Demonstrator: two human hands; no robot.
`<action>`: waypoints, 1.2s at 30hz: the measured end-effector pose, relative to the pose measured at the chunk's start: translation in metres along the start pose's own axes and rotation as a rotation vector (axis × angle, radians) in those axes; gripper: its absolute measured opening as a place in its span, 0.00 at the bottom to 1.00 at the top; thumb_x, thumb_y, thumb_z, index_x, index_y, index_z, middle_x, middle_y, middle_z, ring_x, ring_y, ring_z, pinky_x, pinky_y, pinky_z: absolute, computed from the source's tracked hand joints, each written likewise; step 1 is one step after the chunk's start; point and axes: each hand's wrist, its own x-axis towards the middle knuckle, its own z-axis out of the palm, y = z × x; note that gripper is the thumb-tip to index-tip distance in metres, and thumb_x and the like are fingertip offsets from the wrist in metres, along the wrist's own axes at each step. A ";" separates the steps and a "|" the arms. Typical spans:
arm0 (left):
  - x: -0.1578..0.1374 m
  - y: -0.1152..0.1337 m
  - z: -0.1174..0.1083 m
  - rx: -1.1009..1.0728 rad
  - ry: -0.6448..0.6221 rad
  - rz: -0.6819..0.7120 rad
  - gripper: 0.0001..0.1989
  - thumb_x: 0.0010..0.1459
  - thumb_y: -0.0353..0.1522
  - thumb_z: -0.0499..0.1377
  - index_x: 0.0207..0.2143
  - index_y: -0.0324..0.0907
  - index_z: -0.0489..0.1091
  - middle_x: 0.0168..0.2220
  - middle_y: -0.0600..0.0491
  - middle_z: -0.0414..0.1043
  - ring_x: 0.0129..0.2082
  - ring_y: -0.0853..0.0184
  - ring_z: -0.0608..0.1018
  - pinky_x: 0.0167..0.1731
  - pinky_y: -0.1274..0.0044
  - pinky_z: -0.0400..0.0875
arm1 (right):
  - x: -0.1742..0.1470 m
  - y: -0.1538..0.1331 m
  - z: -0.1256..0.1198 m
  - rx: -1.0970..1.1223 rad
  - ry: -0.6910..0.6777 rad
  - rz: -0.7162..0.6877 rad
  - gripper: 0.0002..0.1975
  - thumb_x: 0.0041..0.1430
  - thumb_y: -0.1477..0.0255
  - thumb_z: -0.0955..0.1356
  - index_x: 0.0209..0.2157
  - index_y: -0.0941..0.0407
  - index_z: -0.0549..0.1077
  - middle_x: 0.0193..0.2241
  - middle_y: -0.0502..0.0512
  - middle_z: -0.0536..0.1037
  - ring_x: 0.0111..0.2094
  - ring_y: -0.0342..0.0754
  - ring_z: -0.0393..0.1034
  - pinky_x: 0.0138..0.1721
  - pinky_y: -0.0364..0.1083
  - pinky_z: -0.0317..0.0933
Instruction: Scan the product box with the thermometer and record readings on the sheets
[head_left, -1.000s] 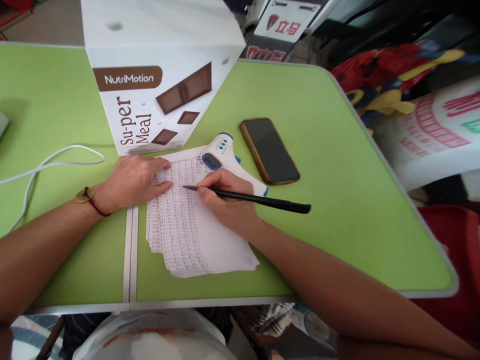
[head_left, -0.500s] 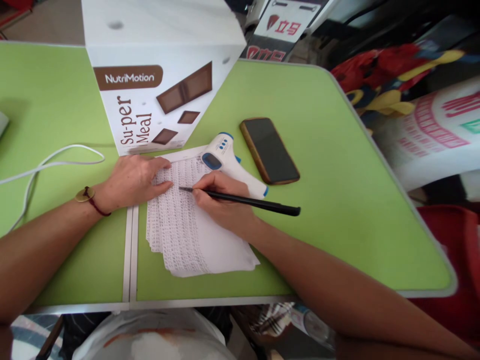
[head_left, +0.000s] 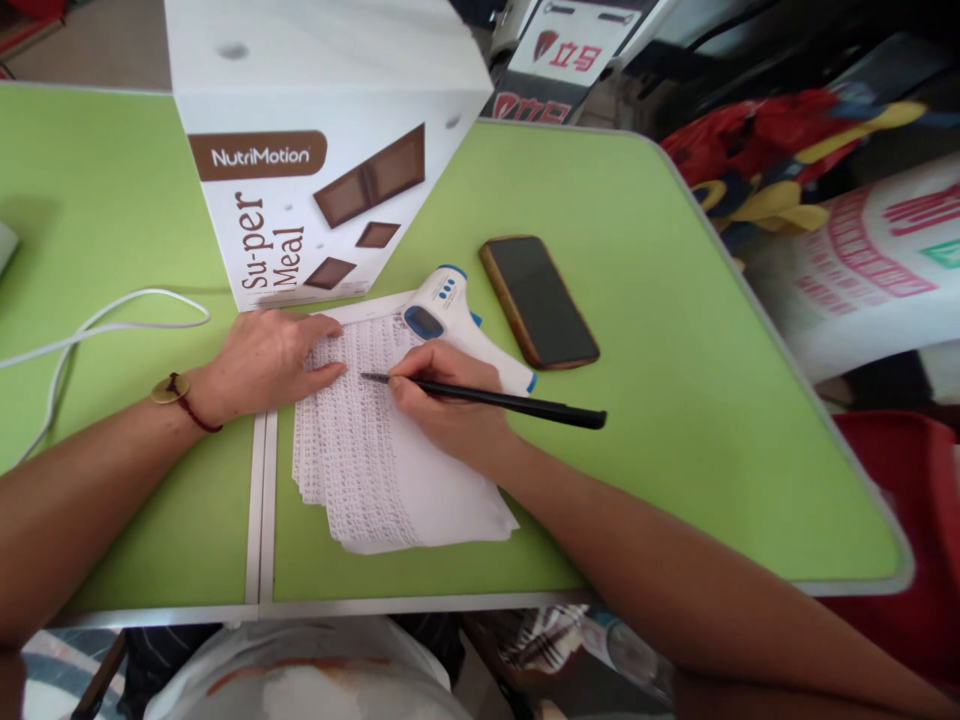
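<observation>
My right hand point(head_left: 450, 400) grips a slim black pen point(head_left: 517, 402) between thumb and fingers, its tip on or just over the top sheet. Rows of small handwriting cover the left part of the stacked paper sheets point(head_left: 450, 500); their right part is blank. My left hand point(head_left: 277, 358) lies on the upper left edge of the stack, thumb and forefinger apart, holding nothing. A white and blue infrared thermometer point(head_left: 480, 350) rests across the top of the paper, partly hidden behind my right hand.
A tall white NutriMotion box point(head_left: 337, 215) stands behind the paper. To the right lies a phone point(head_left: 544, 300) in a brown case. A white cable point(head_left: 142, 295) loops at the left on the green table point(head_left: 675, 450). A red stool point(head_left: 900, 470) is beyond the right edge.
My right hand and the pen have shifted very slightly to the right along the sheet. My left hand and the other things stay where they were.
</observation>
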 end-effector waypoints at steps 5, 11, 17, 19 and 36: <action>0.001 0.000 0.000 0.007 -0.003 0.008 0.19 0.59 0.38 0.64 0.50 0.42 0.74 0.27 0.54 0.73 0.28 0.62 0.76 0.28 0.74 0.64 | 0.000 0.000 -0.001 -0.022 -0.052 -0.019 0.03 0.47 0.72 0.65 0.22 0.55 0.67 0.18 0.47 0.69 0.19 0.40 0.60 0.20 0.41 0.54; 0.000 -0.001 0.000 0.014 0.009 0.019 0.18 0.59 0.38 0.64 0.50 0.41 0.74 0.27 0.53 0.74 0.28 0.61 0.76 0.27 0.74 0.63 | -0.001 0.001 -0.002 0.001 -0.041 -0.007 0.03 0.47 0.73 0.66 0.22 0.55 0.67 0.18 0.47 0.69 0.20 0.40 0.59 0.20 0.41 0.54; 0.000 -0.002 0.001 0.010 0.031 0.034 0.18 0.59 0.39 0.64 0.49 0.42 0.75 0.26 0.54 0.73 0.27 0.63 0.76 0.27 0.74 0.63 | -0.001 0.003 -0.001 0.019 -0.030 -0.035 0.03 0.48 0.74 0.66 0.23 0.55 0.66 0.18 0.47 0.68 0.19 0.40 0.59 0.19 0.41 0.53; 0.000 -0.001 0.001 0.015 0.026 0.029 0.18 0.59 0.39 0.63 0.50 0.42 0.74 0.26 0.54 0.74 0.27 0.63 0.76 0.27 0.74 0.63 | -0.001 0.003 -0.001 0.025 -0.014 -0.023 0.03 0.47 0.73 0.65 0.23 0.55 0.66 0.18 0.47 0.68 0.19 0.40 0.58 0.19 0.41 0.53; 0.001 -0.001 0.000 0.000 0.032 0.038 0.18 0.59 0.38 0.64 0.49 0.41 0.75 0.25 0.54 0.73 0.27 0.63 0.76 0.26 0.74 0.63 | 0.000 0.001 -0.001 -0.038 0.029 0.005 0.03 0.47 0.73 0.65 0.22 0.54 0.65 0.18 0.46 0.67 0.19 0.40 0.58 0.20 0.41 0.55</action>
